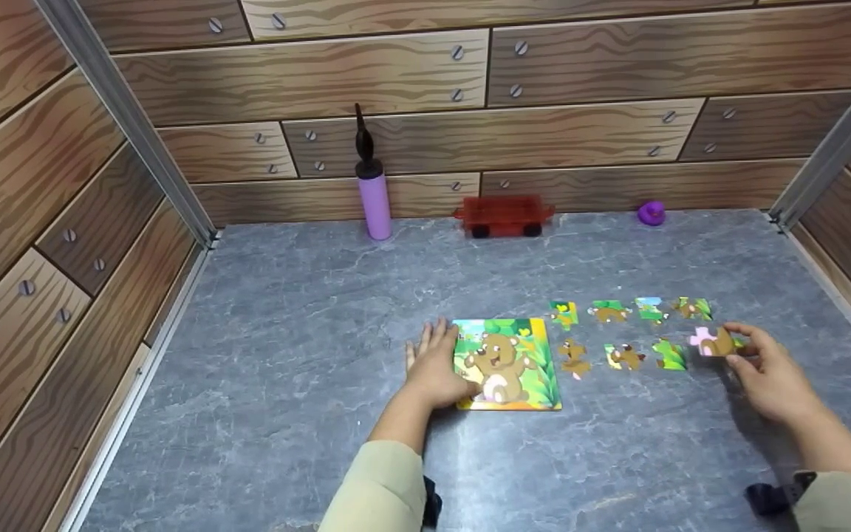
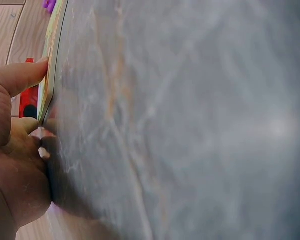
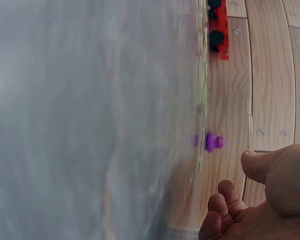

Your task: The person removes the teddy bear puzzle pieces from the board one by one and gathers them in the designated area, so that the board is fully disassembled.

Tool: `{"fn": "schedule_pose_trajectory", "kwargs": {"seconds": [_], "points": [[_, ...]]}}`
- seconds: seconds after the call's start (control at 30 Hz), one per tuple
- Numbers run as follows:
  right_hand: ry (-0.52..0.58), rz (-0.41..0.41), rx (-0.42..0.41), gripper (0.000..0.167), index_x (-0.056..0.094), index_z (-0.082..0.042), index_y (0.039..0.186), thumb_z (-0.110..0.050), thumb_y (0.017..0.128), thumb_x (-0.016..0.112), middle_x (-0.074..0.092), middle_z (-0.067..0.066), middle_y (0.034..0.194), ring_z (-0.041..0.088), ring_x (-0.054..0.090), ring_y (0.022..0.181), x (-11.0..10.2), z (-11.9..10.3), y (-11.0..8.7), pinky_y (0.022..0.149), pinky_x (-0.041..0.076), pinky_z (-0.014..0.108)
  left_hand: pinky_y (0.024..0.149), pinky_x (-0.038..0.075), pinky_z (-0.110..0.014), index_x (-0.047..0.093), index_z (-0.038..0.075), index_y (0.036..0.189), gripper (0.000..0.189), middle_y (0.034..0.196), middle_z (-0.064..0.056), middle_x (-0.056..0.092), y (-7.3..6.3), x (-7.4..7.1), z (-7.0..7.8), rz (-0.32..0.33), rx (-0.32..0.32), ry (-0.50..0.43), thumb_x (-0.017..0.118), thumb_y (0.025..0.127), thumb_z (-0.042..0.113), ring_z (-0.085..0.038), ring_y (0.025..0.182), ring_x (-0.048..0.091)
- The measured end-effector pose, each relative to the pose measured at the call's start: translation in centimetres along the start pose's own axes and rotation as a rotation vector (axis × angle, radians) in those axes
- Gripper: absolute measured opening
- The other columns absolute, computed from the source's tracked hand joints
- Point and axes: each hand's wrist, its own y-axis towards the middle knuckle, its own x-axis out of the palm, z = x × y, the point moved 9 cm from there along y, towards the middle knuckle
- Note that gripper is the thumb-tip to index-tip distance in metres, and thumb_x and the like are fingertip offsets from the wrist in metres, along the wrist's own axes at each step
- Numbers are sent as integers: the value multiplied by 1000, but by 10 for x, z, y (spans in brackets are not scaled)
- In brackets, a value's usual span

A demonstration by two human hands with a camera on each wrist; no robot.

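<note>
A square bear-picture puzzle board (image 1: 507, 362) lies flat on the grey marbled table. My left hand (image 1: 436, 373) rests on its left side, thumb over the lower left edge, the other fingers spread out at the upper left. In the left wrist view the thumb (image 2: 25, 76) touches the board's edge. On the right, my right hand (image 1: 776, 380) pinches a puzzle piece (image 1: 712, 342) with pink and brown on it, held a little above the table. Two rows of loose puzzle pieces (image 1: 668, 355) lie between the board and that hand.
Along the back wall stand a purple hand pump (image 1: 375, 203) with a black top, a red toy wagon (image 1: 507, 214) and a small purple rubber duck (image 1: 651, 213). Wood-patterned walls (image 1: 396, 81) enclose the table (image 1: 285, 355) at the back and sides.
</note>
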Motion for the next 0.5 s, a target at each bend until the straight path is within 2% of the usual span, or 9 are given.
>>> {"fn": "schedule_pose_trajectory", "kwargs": {"seconds": [0.07, 0.27, 0.33, 0.5], "points": [[-17, -11, 26, 46, 38, 12, 150, 7, 106, 49, 55, 38, 111, 53, 62, 100, -1, 5, 1, 64, 49, 27, 127, -6, -61, 35, 9, 166, 108, 176, -12, 17, 0, 0, 0, 1, -1, 3, 89, 75, 33, -33, 163, 4], [-47, -47, 97, 46, 36, 11, 150, 4, 107, 49, 53, 40, 114, 55, 58, 104, -2, 19, 3, 77, 50, 53, 127, -6, -62, 35, 9, 166, 108, 176, -13, 17, 0, 0, 0, 5, 6, 7, 89, 75, 34, -34, 163, 5], [-53, -61, 107, 46, 36, 11, 150, 3, 107, 50, 54, 40, 112, 51, 59, 100, -2, 22, 3, 75, 50, 52, 127, -6, -62, 35, 9, 166, 109, 176, -13, 17, 0, 0, 0, 6, 8, 8, 89, 75, 34, -34, 163, 5], [-59, -105, 122, 46, 36, 11, 151, 2, 108, 49, 58, 29, 99, 33, 56, 83, 1, 27, 3, 65, 44, 37, 127, -6, -63, 34, 9, 166, 109, 176, -13, 16, 0, 0, 0, 7, 9, 7, 90, 75, 34, -34, 163, 4]]}}
